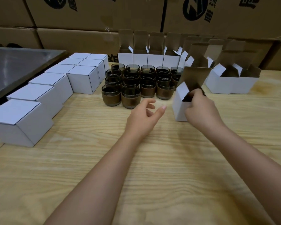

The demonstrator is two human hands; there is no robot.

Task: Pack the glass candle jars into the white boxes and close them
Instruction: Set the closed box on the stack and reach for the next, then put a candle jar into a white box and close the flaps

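Several dark glass candle jars [131, 97] with brown wax stand in rows at the middle of the wooden table [136, 168]. Just right of them sits an open white box [179, 106], its brown-lined lid flap raised. My right hand [199, 109] grips that box at its front rim, fingers curled into the opening. My left hand [143, 117] hovers with loosely spread fingers just in front of the nearest jars, holding nothing. Whether a jar is inside the held box cannot be seen.
Several closed white boxes [83, 78] run in a diagonal row along the left. Open empty boxes [140, 57] line the back and the right [232, 83]. A grey metal surface [15, 69] lies far left. Large brown cartons [96, 17] wall the back.
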